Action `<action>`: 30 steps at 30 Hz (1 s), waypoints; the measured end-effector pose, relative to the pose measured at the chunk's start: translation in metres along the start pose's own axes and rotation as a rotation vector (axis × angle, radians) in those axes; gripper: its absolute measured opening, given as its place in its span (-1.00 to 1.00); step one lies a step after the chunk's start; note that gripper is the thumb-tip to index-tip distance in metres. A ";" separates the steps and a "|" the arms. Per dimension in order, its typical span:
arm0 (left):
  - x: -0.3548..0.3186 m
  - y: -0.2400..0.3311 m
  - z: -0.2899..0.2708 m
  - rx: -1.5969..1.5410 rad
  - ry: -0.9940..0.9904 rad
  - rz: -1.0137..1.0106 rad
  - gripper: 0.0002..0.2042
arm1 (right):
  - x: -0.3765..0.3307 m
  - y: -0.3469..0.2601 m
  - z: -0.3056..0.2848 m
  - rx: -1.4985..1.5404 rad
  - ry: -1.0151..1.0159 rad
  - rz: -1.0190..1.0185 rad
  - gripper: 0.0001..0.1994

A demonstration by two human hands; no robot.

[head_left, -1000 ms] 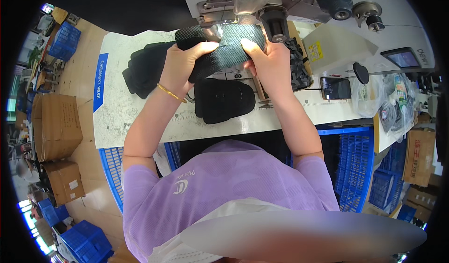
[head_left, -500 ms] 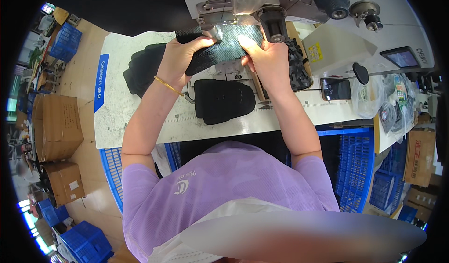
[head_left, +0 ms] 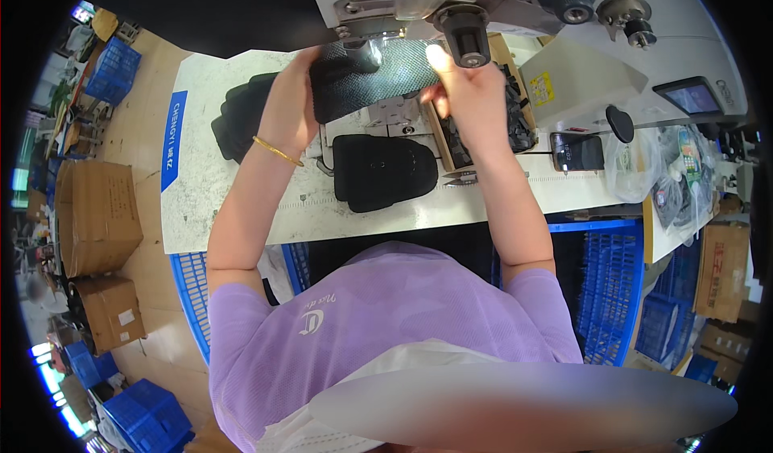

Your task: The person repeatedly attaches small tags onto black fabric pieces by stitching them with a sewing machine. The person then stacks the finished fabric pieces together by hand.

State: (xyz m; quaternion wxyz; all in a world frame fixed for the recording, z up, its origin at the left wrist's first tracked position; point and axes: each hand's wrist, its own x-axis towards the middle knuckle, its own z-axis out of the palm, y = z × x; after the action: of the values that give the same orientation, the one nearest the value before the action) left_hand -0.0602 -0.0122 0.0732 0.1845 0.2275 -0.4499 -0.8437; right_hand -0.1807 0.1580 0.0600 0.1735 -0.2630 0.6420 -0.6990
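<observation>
A black mesh fabric piece [head_left: 378, 78] with a shiny textured face is stretched between my hands, under the head of a sewing machine [head_left: 378, 10]. My right hand [head_left: 475, 99] pinches its right end, thumb on top and fingers curled below. At the left edge my left hand [head_left: 291, 107], with a gold bangle on the wrist, holds the fabric; its fingertips are hidden behind the cloth and the machine. On the white table [head_left: 274, 219] just nearer to me lies a black rounded, padded-looking piece [head_left: 385, 175]. Dark pieces [head_left: 241, 119] are stacked beside my left wrist.
Right of my right hand, an open cardboard box [head_left: 519, 119] holds dark patterned pieces. Small pointed snips [head_left: 460, 180] lie near its front. Farther right are a phone [head_left: 577, 153] and clear plastic bags [head_left: 632, 167]. Blue baskets [head_left: 608, 292] stand below the table edge.
The fabric piece has tilted up and shifted slightly. My left thumb, which lay on top of it, has gone out of sight. My right hand has moved slightly right.
</observation>
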 end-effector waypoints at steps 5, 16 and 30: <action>0.026 -0.008 -0.031 -0.023 0.078 0.258 -0.76 | 0.018 0.041 -0.065 -0.196 0.251 -0.193 -0.79; 0.017 0.029 -0.073 0.431 0.281 0.176 -0.52 | 0.016 0.098 -0.089 -1.148 0.127 -0.241 -0.81; -0.049 -0.103 -0.054 1.735 0.066 0.734 -0.52 | -0.033 0.053 -0.038 -0.614 -0.058 -0.330 -0.88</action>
State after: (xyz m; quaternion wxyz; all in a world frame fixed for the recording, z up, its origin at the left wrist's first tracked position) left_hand -0.0005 0.0309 -0.0293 0.2174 0.1533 -0.9591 -0.0964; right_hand -0.1819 0.2013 0.0014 -0.0110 -0.4230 0.7659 -0.4840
